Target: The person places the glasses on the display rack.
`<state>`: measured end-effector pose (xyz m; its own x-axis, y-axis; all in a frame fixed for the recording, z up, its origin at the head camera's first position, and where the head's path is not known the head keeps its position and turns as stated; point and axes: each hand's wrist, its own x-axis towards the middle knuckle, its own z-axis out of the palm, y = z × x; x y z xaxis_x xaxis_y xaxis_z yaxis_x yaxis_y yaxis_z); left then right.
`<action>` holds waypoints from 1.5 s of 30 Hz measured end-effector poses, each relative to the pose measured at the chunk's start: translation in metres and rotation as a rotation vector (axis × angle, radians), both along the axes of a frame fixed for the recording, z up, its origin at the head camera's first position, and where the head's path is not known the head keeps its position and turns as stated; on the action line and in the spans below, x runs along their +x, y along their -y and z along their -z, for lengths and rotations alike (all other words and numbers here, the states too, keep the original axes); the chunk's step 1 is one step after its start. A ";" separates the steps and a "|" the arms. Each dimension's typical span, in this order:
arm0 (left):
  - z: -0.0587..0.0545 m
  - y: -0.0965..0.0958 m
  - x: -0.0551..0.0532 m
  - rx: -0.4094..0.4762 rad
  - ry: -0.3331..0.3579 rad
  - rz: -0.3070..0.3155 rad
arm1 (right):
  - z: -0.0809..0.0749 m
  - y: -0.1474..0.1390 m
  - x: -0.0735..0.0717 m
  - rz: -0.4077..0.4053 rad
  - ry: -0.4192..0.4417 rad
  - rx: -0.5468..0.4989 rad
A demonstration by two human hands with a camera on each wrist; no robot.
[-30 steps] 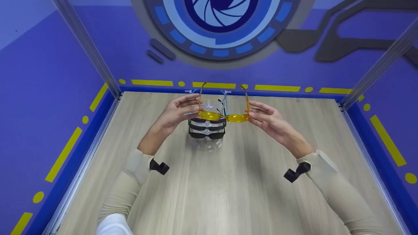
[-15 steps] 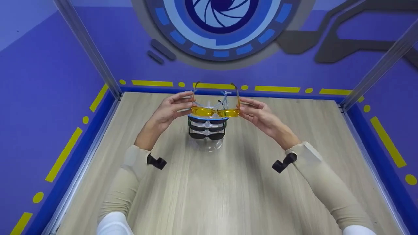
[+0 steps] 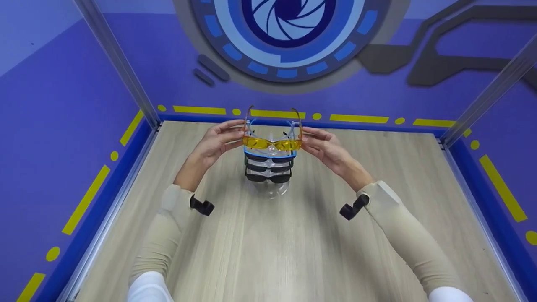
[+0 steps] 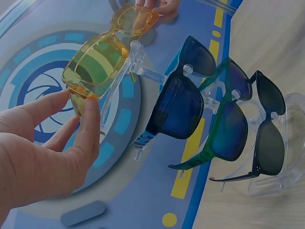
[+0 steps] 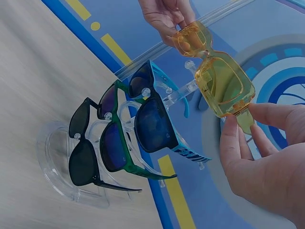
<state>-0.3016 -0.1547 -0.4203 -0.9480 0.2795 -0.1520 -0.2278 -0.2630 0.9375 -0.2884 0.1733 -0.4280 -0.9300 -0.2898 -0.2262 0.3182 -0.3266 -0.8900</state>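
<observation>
My left hand point(image 3: 209, 144) and right hand point(image 3: 329, 149) hold yellow-tinted glasses point(image 3: 257, 143) between them, one at each end. In the left wrist view, the left thumb and fingers point(image 4: 90, 121) pinch the glasses point(image 4: 97, 62) at the hinge corner. The right fingers point(image 5: 230, 131) pinch the opposite hinge in the right wrist view. The temples are unfolded and point towards the back wall. The glasses are by the top of a clear display stand point(image 5: 178, 93); I cannot tell whether they touch it. Below sit blue-framed point(image 4: 178, 105), green-framed point(image 4: 230, 136) and black sunglasses point(image 4: 270, 148).
The stand's clear round base point(image 3: 272, 193) rests on a wood-grain table point(image 3: 268, 251). Purple-blue panels with yellow dashes form the back wall point(image 3: 138, 63) and sides. Metal posts point(image 3: 121, 63) rise at the back corners.
Both hands have moved the yellow glasses leftward, from right of the stand to centred over it, and levelled them. The sunglasses on the stand have stayed in place.
</observation>
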 end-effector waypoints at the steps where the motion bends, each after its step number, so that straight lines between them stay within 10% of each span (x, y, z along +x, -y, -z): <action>1: 0.000 0.000 -0.001 0.000 0.002 -0.003 | 0.000 0.001 0.000 0.002 -0.003 0.003; 45: 0.015 0.002 -0.006 -0.061 0.025 -0.035 | 0.015 0.007 -0.002 0.016 -0.052 0.062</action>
<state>-0.3071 -0.1563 -0.4349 -0.9527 0.2361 -0.1911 -0.2429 -0.2142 0.9461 -0.2906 0.1663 -0.4434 -0.9454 -0.2613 -0.1948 0.2664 -0.2750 -0.9238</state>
